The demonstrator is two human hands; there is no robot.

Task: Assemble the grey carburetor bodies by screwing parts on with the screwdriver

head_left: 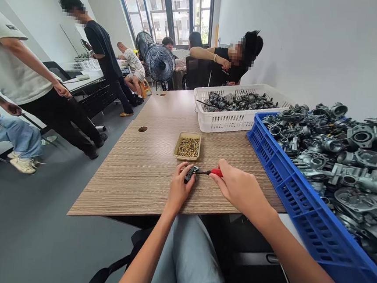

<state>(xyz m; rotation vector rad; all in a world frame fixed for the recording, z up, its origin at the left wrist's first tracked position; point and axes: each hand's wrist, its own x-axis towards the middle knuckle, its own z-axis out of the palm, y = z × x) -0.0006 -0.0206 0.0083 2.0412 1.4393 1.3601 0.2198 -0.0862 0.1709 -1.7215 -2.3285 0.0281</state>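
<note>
Nearest the viewer, the left hand (179, 189) rests on the wooden table (132, 176), fingers curled around a small dark metal part (190, 173) pressed to the tabletop. Just to its right, the right hand (239, 188) grips a red-handled screwdriver (212, 172), fingers closed on the handle. The shaft lies nearly level, pointing left, tip touching the part. Beyond sits a small tray of brass screws (188, 146). Farther right, a blue crate (290, 185) and a white basket (230, 118) hold grey castings.
</note>
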